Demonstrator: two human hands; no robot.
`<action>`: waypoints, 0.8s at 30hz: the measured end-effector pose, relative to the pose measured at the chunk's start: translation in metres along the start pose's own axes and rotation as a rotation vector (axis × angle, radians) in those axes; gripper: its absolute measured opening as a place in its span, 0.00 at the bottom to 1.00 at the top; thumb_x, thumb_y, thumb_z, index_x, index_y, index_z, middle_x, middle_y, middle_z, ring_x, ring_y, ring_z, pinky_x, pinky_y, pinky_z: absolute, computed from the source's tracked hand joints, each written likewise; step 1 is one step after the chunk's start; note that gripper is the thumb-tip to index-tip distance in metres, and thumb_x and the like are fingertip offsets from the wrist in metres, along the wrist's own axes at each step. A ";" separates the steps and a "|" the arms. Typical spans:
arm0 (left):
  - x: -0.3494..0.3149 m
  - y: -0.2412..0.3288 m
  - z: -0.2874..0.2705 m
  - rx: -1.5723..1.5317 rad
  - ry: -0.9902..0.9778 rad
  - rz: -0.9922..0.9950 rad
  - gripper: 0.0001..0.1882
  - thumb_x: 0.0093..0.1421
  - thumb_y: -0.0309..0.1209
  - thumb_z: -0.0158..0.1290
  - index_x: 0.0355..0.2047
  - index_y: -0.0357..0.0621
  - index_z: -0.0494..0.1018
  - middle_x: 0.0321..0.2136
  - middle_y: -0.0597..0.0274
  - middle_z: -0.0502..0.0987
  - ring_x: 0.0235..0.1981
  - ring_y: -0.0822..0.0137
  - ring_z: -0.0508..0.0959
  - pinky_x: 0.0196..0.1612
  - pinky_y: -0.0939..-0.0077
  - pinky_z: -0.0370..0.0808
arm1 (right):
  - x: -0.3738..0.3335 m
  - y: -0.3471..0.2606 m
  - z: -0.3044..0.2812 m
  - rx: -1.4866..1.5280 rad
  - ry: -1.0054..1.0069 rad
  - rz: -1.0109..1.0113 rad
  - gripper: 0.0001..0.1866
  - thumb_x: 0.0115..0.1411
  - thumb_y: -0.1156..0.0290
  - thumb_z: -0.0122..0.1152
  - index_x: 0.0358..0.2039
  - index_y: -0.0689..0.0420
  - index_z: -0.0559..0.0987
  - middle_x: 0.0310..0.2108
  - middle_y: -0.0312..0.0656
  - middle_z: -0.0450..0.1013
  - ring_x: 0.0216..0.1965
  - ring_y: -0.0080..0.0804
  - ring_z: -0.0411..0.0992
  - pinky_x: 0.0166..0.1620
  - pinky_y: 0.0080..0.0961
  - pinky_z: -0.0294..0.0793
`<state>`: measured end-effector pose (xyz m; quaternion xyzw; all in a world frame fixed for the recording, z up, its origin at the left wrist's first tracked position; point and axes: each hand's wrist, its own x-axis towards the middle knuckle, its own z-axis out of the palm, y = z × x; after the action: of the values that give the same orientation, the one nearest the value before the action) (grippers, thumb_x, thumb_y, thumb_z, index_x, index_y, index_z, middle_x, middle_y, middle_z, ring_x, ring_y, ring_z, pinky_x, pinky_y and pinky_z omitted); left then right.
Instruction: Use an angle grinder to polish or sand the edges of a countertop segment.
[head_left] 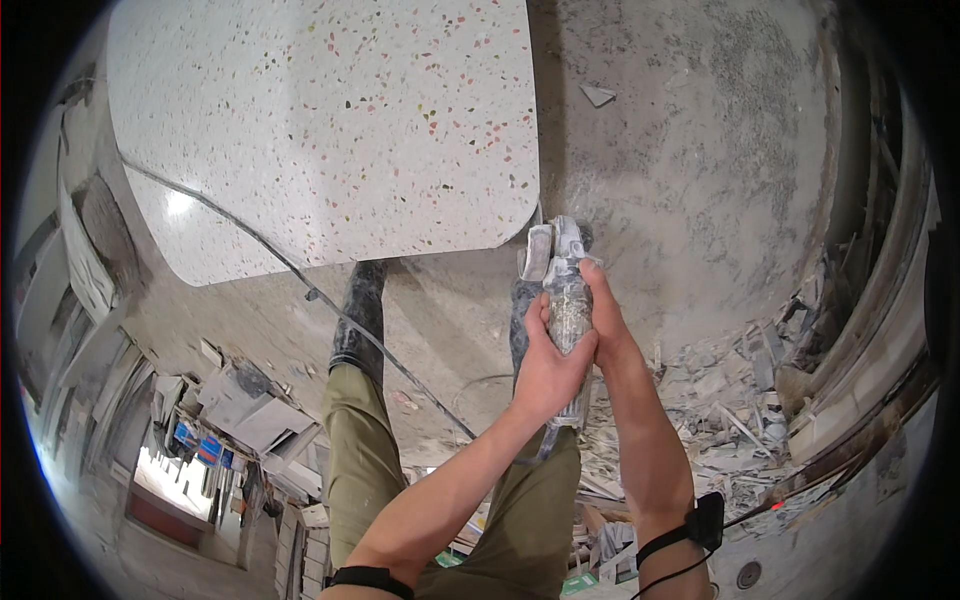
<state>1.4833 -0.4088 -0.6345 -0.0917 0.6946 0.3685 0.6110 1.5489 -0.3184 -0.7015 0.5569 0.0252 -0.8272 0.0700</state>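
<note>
A dust-coated angle grinder (571, 308) is in both my hands, its head pointing away from me beside the rounded near right corner of a white terrazzo slab (330, 130). My left hand (553, 368) is closed round the near part of the grinder's body. My right hand (610, 322) wraps its right side, the thumb and fingers lying along the body toward the head. Whether the disc touches the slab's edge I cannot tell. The slab has red, green and dark chips and a smooth face.
A dark cable (262, 240) crosses the slab's near left corner and runs down past my left boot (359, 318). Broken stone pieces (710, 430) litter the floor on the right. Boards and boxes (255, 415) are stacked at the lower left. A loose chip (598, 95) lies on the concrete floor (690, 190).
</note>
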 end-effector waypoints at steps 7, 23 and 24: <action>-0.005 -0.017 -0.021 0.084 -0.021 0.020 0.44 0.61 0.30 0.59 0.67 0.31 0.41 0.58 0.47 0.63 0.58 0.61 0.67 0.61 0.69 0.66 | 0.004 0.031 0.009 0.169 0.049 -0.011 0.31 0.65 0.40 0.47 0.39 0.59 0.78 0.27 0.43 0.78 0.26 0.32 0.78 0.32 0.29 0.82; -0.021 0.016 -0.130 0.552 -0.178 -0.008 0.47 0.59 0.42 0.60 0.66 0.29 0.45 0.62 0.29 0.60 0.64 0.44 0.66 0.63 0.62 0.65 | 0.015 0.118 0.085 0.495 0.132 -0.122 0.35 0.64 0.35 0.44 0.34 0.59 0.79 0.27 0.41 0.79 0.27 0.32 0.78 0.35 0.29 0.80; -0.019 0.023 -0.132 0.607 -0.210 -0.086 0.47 0.59 0.43 0.60 0.66 0.29 0.45 0.62 0.29 0.61 0.63 0.44 0.67 0.62 0.62 0.65 | 0.015 0.124 0.084 0.528 0.162 -0.057 0.34 0.64 0.36 0.44 0.35 0.59 0.78 0.27 0.42 0.78 0.28 0.34 0.78 0.35 0.30 0.80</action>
<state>1.3713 -0.4807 -0.6097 0.1040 0.7015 0.1260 0.6937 1.4844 -0.4528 -0.6790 0.6194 -0.1700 -0.7595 -0.1029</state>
